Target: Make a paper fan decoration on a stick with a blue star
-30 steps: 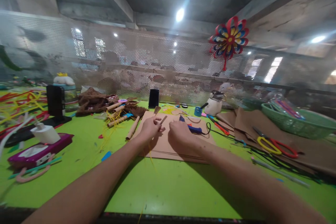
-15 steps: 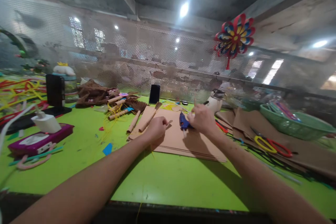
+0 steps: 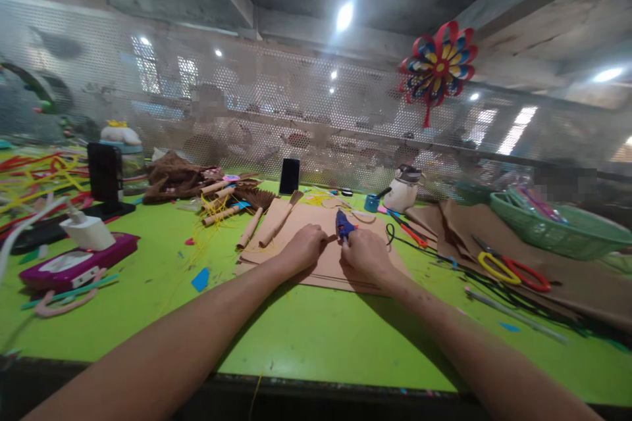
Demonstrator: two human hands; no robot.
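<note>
My right hand is closed round the handle of a blue hot glue gun, just above a stack of brown paper sheets. Close by on its left, my left hand is closed, pinching a small strip of brown paper whose end points toward the glue gun. Whether the gun's nozzle touches the strip I cannot tell. Two rolled brown paper tubes with fringed ends lie at the left of the stack; the longer tube rests partly on it.
Scissors with red and yellow handles lie on brown paper at right, near a green basket. A white jug and a phone stand at the back. At left is a purple power strip with a white plug.
My right hand has come down and toward me, from beside the glue gun to a grip on its handle. My left hand has shifted slightly right with the paper strip.
</note>
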